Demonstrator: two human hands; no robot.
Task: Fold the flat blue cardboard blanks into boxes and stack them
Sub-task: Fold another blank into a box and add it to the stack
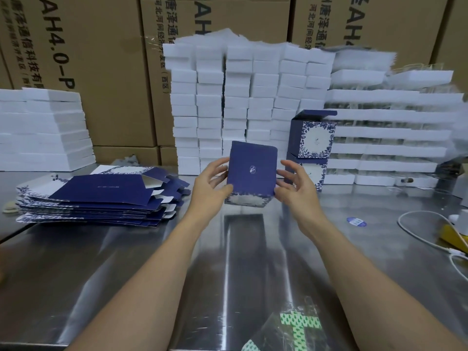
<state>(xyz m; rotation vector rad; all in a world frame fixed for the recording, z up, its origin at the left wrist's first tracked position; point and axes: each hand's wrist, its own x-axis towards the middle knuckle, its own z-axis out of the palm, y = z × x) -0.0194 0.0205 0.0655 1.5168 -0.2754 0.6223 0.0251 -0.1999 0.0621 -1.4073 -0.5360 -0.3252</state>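
A folded blue box (250,172) with a small white emblem is held above the steel table (152,262), its floral white edge at the bottom. My left hand (211,184) grips its left side and my right hand (295,184) touches its right side with fingers spread. A pile of flat blue blanks (101,196) lies on the table to the left. Two finished blue boxes (312,141) stand stacked behind my right hand, the top one with its lid flap raised.
Tall stacks of white foam blocks (248,102) fill the back, with more at the far left (43,130) and right (390,133). Brown cartons (88,59) stand behind. A white cable (428,226), a yellow object (453,236) and a blue sticker (356,221) lie at the right.
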